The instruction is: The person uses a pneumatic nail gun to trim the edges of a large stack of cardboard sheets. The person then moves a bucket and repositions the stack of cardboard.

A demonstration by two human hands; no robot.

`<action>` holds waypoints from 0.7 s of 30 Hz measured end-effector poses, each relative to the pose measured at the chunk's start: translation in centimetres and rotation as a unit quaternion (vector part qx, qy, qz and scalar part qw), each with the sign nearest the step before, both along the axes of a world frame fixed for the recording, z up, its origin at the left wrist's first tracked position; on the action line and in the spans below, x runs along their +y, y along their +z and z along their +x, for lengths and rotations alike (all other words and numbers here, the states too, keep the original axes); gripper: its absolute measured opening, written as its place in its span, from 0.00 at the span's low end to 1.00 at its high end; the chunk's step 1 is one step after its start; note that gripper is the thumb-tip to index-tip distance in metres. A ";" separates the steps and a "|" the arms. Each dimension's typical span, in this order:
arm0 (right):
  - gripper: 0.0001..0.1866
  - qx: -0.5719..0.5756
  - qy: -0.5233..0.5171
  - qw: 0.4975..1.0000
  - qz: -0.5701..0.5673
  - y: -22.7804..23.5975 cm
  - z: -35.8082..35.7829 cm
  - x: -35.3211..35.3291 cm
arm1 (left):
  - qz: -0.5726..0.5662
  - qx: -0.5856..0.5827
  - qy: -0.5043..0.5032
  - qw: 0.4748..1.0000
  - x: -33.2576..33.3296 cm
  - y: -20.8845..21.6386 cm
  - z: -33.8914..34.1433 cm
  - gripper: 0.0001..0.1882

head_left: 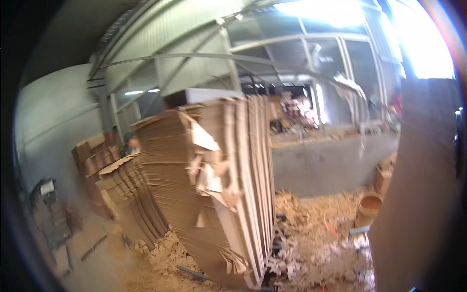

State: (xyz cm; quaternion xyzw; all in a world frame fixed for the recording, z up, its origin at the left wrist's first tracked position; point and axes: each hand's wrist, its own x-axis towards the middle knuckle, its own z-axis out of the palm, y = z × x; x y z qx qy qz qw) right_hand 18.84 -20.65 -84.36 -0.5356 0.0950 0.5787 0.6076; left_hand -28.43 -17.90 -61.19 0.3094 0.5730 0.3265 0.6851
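Neither of my hands shows in the head view. A tall stack of brown cardboard sheets stands in the middle, its layered edges facing me. Torn cardboard flaps hang from its corner. Close by on the right rises a large brown surface, smooth and blurred, that looks like cardboard. Whether a hand touches it is hidden.
Cardboard scraps cover the floor. A shorter cardboard stack leans at the left, with a person partly hidden behind it. A brown bucket stands before a low grey wall. A metal bar lies among scraps.
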 end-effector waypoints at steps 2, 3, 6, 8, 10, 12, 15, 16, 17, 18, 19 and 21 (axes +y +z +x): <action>0.32 0.050 -0.045 0.997 0.044 -2.7 0.4 2.0 | -0.013 0.016 -0.003 1.000 1.3 0.1 2.0 0.09; 0.33 0.073 -0.059 0.992 0.080 -3.6 1.0 3.6 | -0.017 0.028 -0.007 0.999 1.9 0.3 3.2 0.09; 0.13 0.122 -0.033 0.977 0.169 3.7 1.5 9.0 | -0.025 0.061 -0.009 0.998 2.4 1.1 5.6 0.08; 0.10 0.098 -0.062 0.952 0.284 7.7 2.5 11.0 | -0.051 0.076 -0.038 0.995 3.6 -1.1 7.6 0.07; 0.08 0.100 0.040 0.941 0.321 14.4 2.6 10.9 | -0.081 0.091 -0.039 0.992 3.3 -2.8 8.1 0.07; 0.08 0.033 0.099 0.950 0.294 19.1 1.5 9.9 | -0.102 0.107 -0.040 0.988 2.7 -3.6 8.4 0.07; 0.07 -0.129 0.333 0.893 0.275 26.1 -2.0 5.4 | -0.127 0.122 -0.034 0.984 1.7 -4.2 8.0 0.06; 0.08 -0.083 0.387 0.849 0.350 26.8 -1.9 3.7 | -0.134 0.126 -0.047 0.982 2.3 -4.5 8.7 0.06; 0.08 -0.032 0.437 0.794 0.421 26.8 -1.9 2.7 | -0.138 0.130 -0.054 0.980 2.8 -4.9 9.1 0.06; 0.07 -0.024 0.444 0.780 0.439 26.5 -1.4 2.5 | -0.143 0.135 -0.064 0.978 3.2 -5.2 9.4 0.05; 0.07 -0.080 0.405 0.830 0.376 26.1 -0.5 2.5 | -0.145 0.139 -0.070 0.977 3.5 -5.3 9.8 0.05; 0.06 -0.185 0.324 0.897 0.236 23.6 1.8 3.4 | -0.150 0.144 -0.076 0.975 3.7 -5.6 9.8 0.05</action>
